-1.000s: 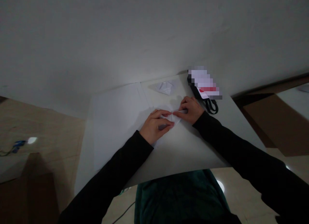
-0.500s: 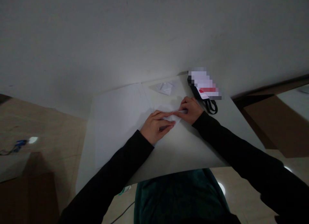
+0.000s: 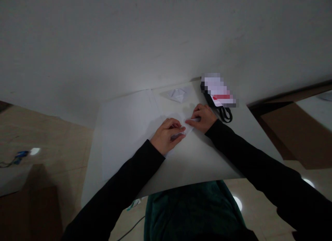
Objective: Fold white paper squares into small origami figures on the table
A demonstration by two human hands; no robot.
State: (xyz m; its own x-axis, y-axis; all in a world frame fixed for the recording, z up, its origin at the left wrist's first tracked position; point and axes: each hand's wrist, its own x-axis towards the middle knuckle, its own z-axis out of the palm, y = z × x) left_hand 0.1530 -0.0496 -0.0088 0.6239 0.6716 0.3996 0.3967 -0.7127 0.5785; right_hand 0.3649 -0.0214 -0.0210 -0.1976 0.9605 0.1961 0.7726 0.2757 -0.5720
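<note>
Between my hands lies a small piece of folded white paper [image 3: 190,129] on the white table [image 3: 202,161]. My left hand [image 3: 168,134] is closed on its left part, thumb and fingers pinching the paper. From the other side my right hand [image 3: 203,117] pinches the right part, its index fingertip close to the middle. Fingers hide much of the folds. Just beyond my hands sits a folded white paper shape [image 3: 178,94] with pointed corners, touched by neither hand.
White paper sheets [image 3: 124,130] lie flat on the left of the table. A phone [image 3: 219,90] with a lit, blurred screen rests on a black strapped object at the back right. The wall [image 3: 155,44] borders the table's far edge. Cardboard [image 3: 295,133] is at right.
My left fingers have drawn back from the right fingertips and curled in, leaving a small gap between the hands. My right hand stays nearly in place, still on the folded paper.
</note>
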